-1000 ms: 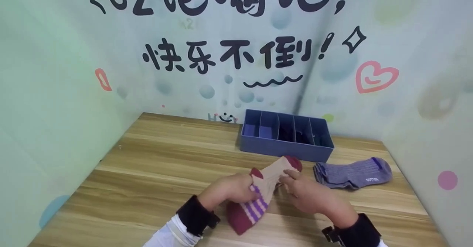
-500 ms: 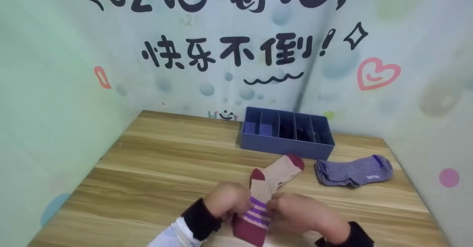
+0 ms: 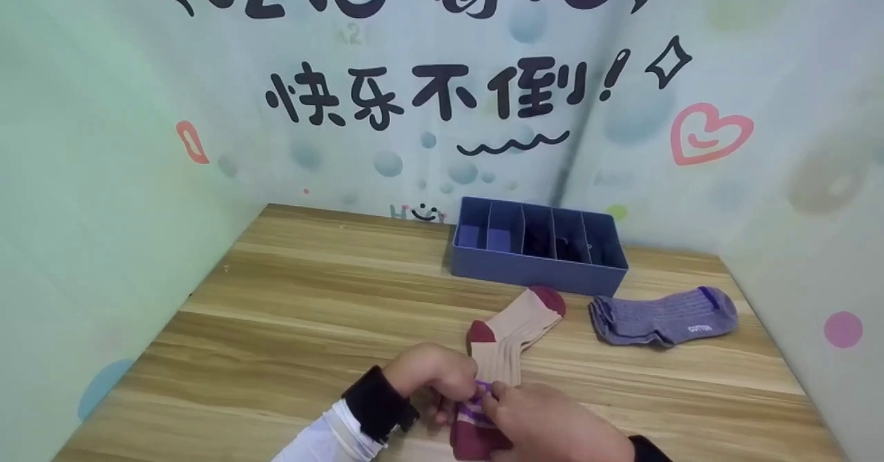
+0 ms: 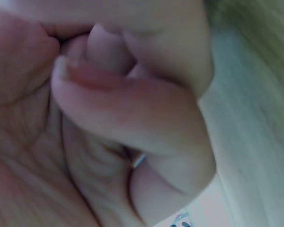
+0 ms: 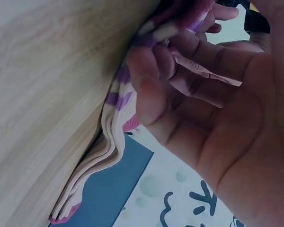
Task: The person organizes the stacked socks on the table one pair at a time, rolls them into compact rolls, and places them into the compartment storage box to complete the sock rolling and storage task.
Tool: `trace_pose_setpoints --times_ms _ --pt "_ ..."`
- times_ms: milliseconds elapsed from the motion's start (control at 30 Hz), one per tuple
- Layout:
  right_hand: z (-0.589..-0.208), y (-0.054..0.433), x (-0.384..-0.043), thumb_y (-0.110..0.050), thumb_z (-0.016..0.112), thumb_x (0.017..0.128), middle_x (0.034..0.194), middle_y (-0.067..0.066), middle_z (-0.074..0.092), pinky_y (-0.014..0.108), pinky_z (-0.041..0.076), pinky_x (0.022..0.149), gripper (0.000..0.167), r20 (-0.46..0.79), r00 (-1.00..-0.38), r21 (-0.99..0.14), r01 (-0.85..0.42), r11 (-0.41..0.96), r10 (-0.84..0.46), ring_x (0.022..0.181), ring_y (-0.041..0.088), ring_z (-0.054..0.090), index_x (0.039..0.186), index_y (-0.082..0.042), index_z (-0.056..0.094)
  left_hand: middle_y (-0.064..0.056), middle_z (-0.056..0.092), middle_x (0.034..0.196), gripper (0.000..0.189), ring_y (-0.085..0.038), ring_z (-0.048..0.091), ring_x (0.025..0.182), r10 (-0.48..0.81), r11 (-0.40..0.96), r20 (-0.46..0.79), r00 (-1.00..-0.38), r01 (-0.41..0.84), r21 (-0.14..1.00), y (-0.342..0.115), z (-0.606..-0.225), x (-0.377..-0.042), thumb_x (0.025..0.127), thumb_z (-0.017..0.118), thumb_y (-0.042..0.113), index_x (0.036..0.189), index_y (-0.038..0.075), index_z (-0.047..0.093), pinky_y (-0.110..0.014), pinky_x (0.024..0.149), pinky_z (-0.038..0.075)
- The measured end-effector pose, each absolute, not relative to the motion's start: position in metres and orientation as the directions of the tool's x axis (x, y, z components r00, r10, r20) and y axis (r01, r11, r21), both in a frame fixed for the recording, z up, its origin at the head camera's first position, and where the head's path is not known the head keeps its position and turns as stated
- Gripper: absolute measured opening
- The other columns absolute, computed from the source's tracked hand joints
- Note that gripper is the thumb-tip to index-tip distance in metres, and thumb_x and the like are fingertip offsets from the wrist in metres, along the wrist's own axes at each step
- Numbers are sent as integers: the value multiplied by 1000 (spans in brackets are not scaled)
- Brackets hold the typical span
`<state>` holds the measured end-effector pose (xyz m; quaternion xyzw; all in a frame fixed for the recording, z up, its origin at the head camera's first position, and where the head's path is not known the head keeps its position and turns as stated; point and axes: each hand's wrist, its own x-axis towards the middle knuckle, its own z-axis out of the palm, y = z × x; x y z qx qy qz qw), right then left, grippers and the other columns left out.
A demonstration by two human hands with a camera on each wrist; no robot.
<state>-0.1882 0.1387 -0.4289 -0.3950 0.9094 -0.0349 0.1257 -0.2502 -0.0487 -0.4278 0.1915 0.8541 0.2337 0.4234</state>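
Note:
A pair of cream socks (image 3: 497, 362) with maroon toe, heel and cuff and purple stripes lies on the wooden table, toes pointing away to the right. My left hand (image 3: 436, 373) pinches the striped part from its left side; in the left wrist view the curled fingers (image 4: 132, 113) fill the frame and no sock shows. From the right, my right hand (image 3: 552, 424) grips the striped part near the cuff, hiding some of it. The right wrist view shows stacked sock layers (image 5: 109, 142) running down from these fingertips (image 5: 151, 99).
Behind the socks stands a blue divided box (image 3: 539, 270), with dark contents in some compartments. Folded grey-purple socks (image 3: 663, 318) lie to the right. A printed cloth backdrop (image 3: 387, 193) closes off the table's rear and sides.
My right hand has moved from near the toes down to the cuff, and the left hand has shifted slightly. The socks went from lifted and slanted to lying flatter, nearer me.

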Motion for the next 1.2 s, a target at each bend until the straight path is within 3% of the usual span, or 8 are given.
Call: trace_pose_setpoints --times_ms 133,300,400,600,733,867,1000,1200 --pt "-428 144 -190 -45 76 95 95 -12 65 21 50 69 33 -194 -644 -251 -696 672 -740 74 1 54 117 -21 72 -8 59 48 50 -13 55 37 533 799 -626 -569 95 594 -49 -427 -251 113 48 28 71 4 60 -24 40 45" --pt "-427 147 -192 -57 72 96 102 -12 68 25 53 74 40 -272 -649 -287 -650 704 -710 80 1 56 119 -25 74 -6 63 65 40 -17 56 54 419 829 -322 -849 213 517 -45 -431 -256 106 62 36 78 7 67 -31 53 47" --pt "-429 144 -191 -53 73 96 98 -12 69 24 53 73 37 -270 -632 -249 -683 687 -727 77 1 56 120 -24 75 -7 62 75 34 -21 53 64 341 850 -105 -934 258 459 -43 -439 -264 101 68 31 76 10 66 -35 60 45" --pt "-434 135 -186 -37 74 99 85 -14 65 18 47 66 21 -256 -575 -267 -730 629 -777 69 1 53 115 -24 75 2 44 58 48 -16 44 56 269 837 -31 -963 218 503 -42 -448 -270 96 68 19 56 19 42 -30 53 34" --pt "-431 136 -187 -31 70 103 87 -16 66 15 47 66 12 -226 -528 -289 -766 574 -818 69 -2 53 111 -23 74 7 42 55 41 -12 43 51 266 772 22 -964 227 593 -40 -446 -272 92 65 14 57 20 46 -28 51 33" --pt "-424 141 -191 -29 72 102 87 -14 63 15 48 67 10 -223 -541 -337 -738 584 -811 71 -2 52 106 -20 71 4 55 70 24 -11 52 63 292 569 38 -956 205 797 -36 -441 -274 99 61 14 76 11 66 -23 58 40" --pt "-422 140 -196 -24 67 104 84 -11 55 17 43 64 9 -206 -566 -323 -731 601 -798 71 1 48 99 -17 66 -2 60 86 21 -14 58 80 292 365 -11 -956 101 926 -33 -440 -277 107 55 14 99 -1 67 -23 68 46" --pt "-426 138 -196 -25 64 106 83 -10 51 20 39 61 13 -183 -588 -251 -747 616 -788 69 3 44 96 -16 62 -10 66 100 18 -21 61 98 273 397 -14 -962 99 912 -31 -445 -277 108 52 13 97 2 61 -33 87 50"
